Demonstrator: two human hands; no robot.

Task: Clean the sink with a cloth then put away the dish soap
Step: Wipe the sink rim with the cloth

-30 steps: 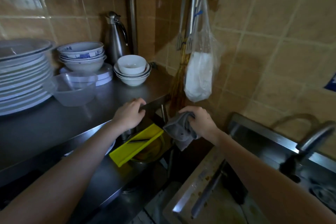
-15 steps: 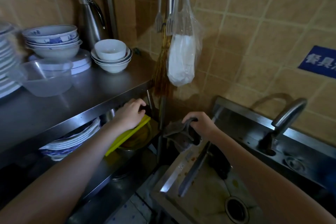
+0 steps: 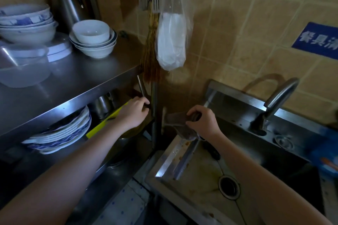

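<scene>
Lighting: dim, warm, brightest on the tiled wall. Soft sheen on steel shelf top, deep shadow beneath it and at the sink rear. Plastic bag throws faint shadow rightward. Wide-angle bending at edges. Blue object at right edge blurred.

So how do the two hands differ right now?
The right hand grips the grey cloth at the sink's rim; the left hand reaches under the shelf, over the yellow board. The right hand's grip is plain; what the left hand's curled fingers hold, if anything, is too dark to tell. Both are bare, palm down.
</scene>
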